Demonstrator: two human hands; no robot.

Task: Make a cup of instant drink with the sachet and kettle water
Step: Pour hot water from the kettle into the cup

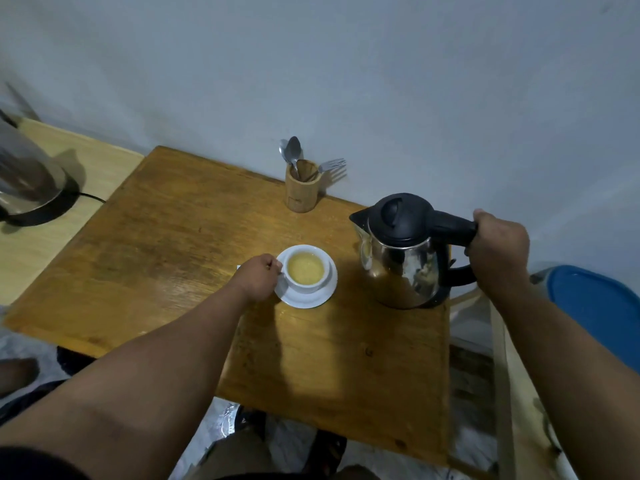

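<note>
A white cup (307, 271) holding pale yellow liquid stands on a white saucer (313, 299) near the middle of the wooden table (166, 244). My left hand (258, 277) is closed on the cup's handle at its left side. To the right stands a steel kettle (405, 268) with a black lid, upright at the table's right edge. My right hand (498, 247) grips its black handle. A small white corner, perhaps the sachet, peeks out behind my left hand.
A wooden holder (302, 187) with spoons and a fork stands at the back by the wall. A second steel kettle (26, 178) on a black base sits on a lighter table at the left. A blue lid (595, 306) lies at the right.
</note>
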